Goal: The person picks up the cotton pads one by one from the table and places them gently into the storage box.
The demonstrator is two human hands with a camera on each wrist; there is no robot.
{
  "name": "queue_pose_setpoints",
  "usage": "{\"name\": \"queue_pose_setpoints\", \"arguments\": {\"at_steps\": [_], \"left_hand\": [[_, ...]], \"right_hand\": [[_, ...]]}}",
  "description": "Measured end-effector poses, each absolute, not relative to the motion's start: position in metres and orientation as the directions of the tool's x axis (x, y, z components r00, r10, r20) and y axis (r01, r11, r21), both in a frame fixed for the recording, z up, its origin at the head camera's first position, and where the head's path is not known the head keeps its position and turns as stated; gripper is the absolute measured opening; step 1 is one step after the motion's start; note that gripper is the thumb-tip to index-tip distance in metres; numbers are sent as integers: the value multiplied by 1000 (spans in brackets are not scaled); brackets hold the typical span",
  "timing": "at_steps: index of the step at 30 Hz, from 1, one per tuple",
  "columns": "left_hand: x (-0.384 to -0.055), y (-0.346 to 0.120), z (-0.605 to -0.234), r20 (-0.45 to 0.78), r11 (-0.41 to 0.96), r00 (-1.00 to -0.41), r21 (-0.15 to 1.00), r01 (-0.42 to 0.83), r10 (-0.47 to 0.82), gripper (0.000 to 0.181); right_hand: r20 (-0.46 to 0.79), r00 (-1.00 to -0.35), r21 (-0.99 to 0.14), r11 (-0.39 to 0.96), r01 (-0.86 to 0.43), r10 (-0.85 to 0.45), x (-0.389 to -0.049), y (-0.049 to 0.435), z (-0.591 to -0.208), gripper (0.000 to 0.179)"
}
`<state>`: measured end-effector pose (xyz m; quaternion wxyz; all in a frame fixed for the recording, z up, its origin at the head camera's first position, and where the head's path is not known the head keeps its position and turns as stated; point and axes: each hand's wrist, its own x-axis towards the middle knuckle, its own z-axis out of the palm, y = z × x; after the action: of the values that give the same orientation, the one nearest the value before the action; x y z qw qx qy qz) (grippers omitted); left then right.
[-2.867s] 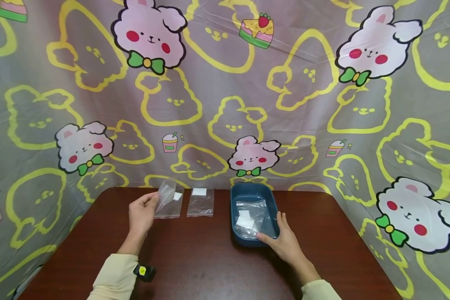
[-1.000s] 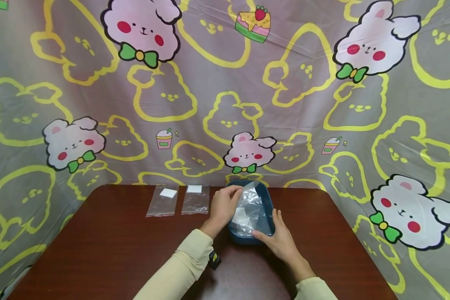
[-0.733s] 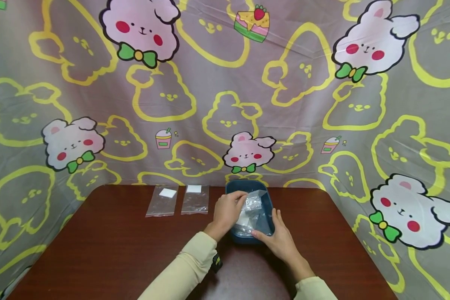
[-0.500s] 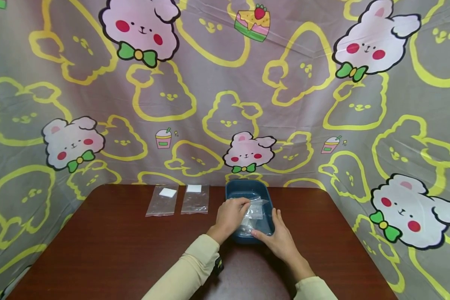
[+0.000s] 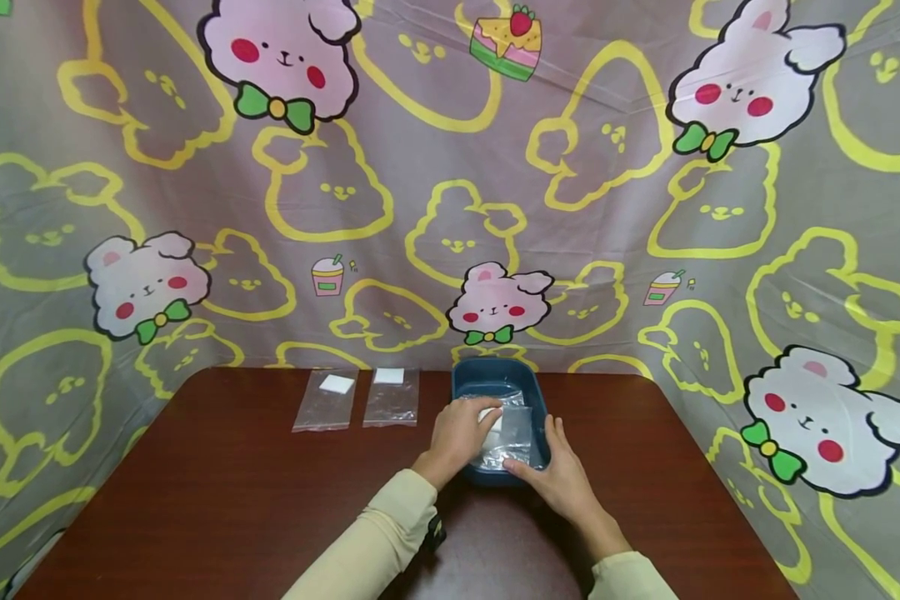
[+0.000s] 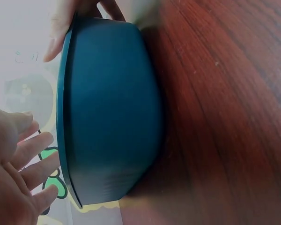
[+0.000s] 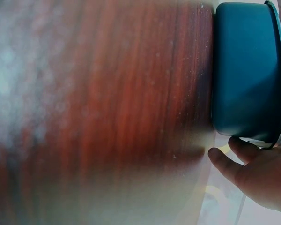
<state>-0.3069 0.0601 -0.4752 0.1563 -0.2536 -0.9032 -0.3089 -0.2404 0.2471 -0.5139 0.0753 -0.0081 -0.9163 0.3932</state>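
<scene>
A dark blue plastic tub (image 5: 461,383) stands near the back of the table. Clear zip bags (image 5: 521,425) with white cards inside lie in it, partly covered by my left hand. My left hand (image 5: 461,429) is over the tub's left side; in the left wrist view its fingers (image 6: 40,171) are spread loosely above the rim, with no bag visible between them. My right hand (image 5: 562,479) holds the tub at its near right corner, thumb at the front rim and fingers along the side. Two more clear bags (image 5: 322,412) (image 5: 390,408), each with a white card, lie flat left of the tub.
The brown wooden table (image 5: 232,500) ends at a hanging cloth (image 5: 420,150) with cartoon rabbits, which surrounds it at the back and sides. A black band (image 5: 435,533) sits at the left sleeve.
My left hand has lifted a bag from the left spot, carried it right and lowered it into the tub, where it now lies flat. My right hand has stayed on the tub.
</scene>
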Motion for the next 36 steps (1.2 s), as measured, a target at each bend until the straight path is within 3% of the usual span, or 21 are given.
{"name": "queue_pose_setpoints", "arguments": {"at_steps": [15,36], "left_hand": [[-320,29,-475,432,660,-866,578,480,251,20],[-352,-89,-492,408,753,-912,585,300,46,17]], "right_hand": [[105,-992,-721,693,-26,73,-241,248,-511,116],[79,-994,-723,691,-2,80,-240,246,-511,116]]}}
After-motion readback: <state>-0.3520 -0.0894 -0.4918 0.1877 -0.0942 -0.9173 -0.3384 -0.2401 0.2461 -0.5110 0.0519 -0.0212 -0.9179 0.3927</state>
